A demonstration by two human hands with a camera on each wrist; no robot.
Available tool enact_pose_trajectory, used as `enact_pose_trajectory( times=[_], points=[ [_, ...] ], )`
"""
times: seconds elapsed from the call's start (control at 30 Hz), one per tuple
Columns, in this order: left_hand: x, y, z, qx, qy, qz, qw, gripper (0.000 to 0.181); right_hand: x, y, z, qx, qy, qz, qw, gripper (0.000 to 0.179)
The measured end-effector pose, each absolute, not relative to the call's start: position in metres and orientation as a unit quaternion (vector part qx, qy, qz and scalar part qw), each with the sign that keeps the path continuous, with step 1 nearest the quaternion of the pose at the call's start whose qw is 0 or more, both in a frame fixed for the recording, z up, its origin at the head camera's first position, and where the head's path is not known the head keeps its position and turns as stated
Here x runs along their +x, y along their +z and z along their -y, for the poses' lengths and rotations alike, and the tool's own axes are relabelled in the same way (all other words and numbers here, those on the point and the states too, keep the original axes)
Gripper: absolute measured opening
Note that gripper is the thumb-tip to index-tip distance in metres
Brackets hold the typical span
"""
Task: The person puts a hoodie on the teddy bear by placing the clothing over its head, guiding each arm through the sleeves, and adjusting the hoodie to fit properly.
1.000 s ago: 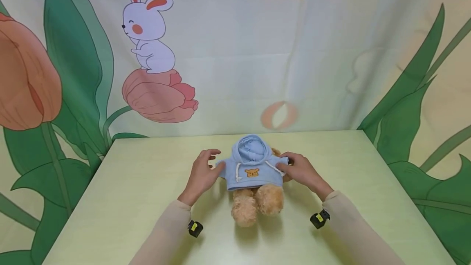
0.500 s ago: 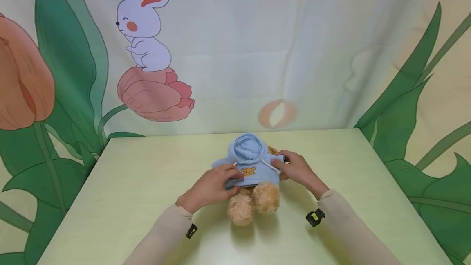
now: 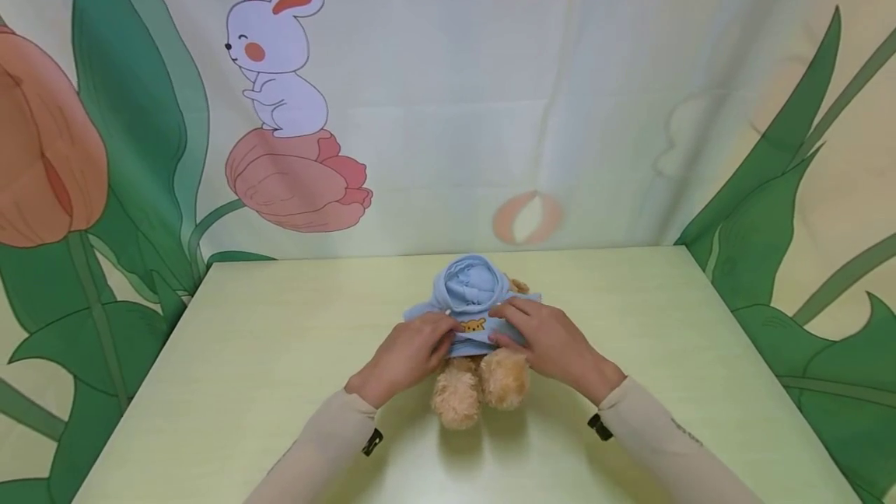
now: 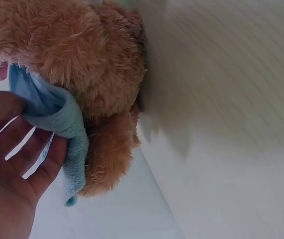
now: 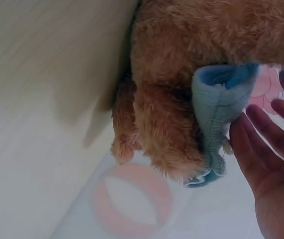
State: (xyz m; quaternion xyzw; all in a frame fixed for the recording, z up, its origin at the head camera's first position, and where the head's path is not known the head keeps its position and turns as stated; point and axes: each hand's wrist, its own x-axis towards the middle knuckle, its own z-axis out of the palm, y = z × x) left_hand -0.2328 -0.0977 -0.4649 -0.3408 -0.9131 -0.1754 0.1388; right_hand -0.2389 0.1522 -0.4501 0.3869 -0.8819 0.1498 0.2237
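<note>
A brown plush toy (image 4: 92, 55) lies on the table with a small light-blue hoodie (image 3: 470, 286) over its front. Two fluffy legs (image 3: 458, 395) stick out toward me below the hem. My left hand (image 3: 409, 352) pinches the hoodie's lower hem on the left; the left wrist view shows the cloth (image 4: 64, 117) between thumb and fingers, standing away from the fur. Over the right part of the hoodie is my right hand (image 3: 556, 344), its fingers extended. In the right wrist view those fingers (image 5: 246, 149) touch or nearly touch the cloth. The toy's head is mostly hidden by the hood.
The pale green tabletop (image 3: 280, 348) extends to both sides of the toy. Behind its far edge hangs a printed curtain (image 3: 434, 99) with a rabbit, tulips and leaves. A small black wrist device (image 3: 600, 426) sits on the right sleeve.
My left hand has gone from the left sleeve to the hem. My right hand has let go of the right sleeve and moved inward over the hoodie. The toy stays in place.
</note>
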Motion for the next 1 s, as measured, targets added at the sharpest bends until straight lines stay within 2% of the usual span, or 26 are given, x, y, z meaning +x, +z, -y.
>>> enact_pose_trajectory(
  times=[0.1,0.23,0.43,0.63,0.8,1.0],
  points=[
    [-0.234,-0.466,0.096,-0.333,-0.186,0.913,0.143,0.015,-0.237,-0.451,-0.152,0.409,0.124,0.884,0.187,0.025],
    [-0.235,-0.467,0.096,-0.348,-0.186,0.907,0.144,0.015,-0.236,-0.455,-0.151,0.429,0.089,0.881,0.179,0.02],
    [-0.234,-0.469,0.098,-0.401,-0.134,0.89,0.171,0.02,-0.234,-0.456,-0.149,0.447,0.053,0.872,0.191,0.048],
    [-0.234,-0.47,0.098,-0.402,-0.111,0.892,0.172,0.015,-0.234,-0.459,-0.145,0.427,0.005,0.884,0.19,0.033],
    [-0.237,-0.473,0.098,-0.389,-0.061,0.902,0.179,0.024,-0.236,-0.462,-0.143,0.41,-0.012,0.893,0.185,0.034],
    [-0.239,-0.468,0.094,-0.369,-0.028,0.912,0.178,0.034,-0.241,-0.459,-0.14,0.402,-0.033,0.891,0.208,0.02]
  ],
)
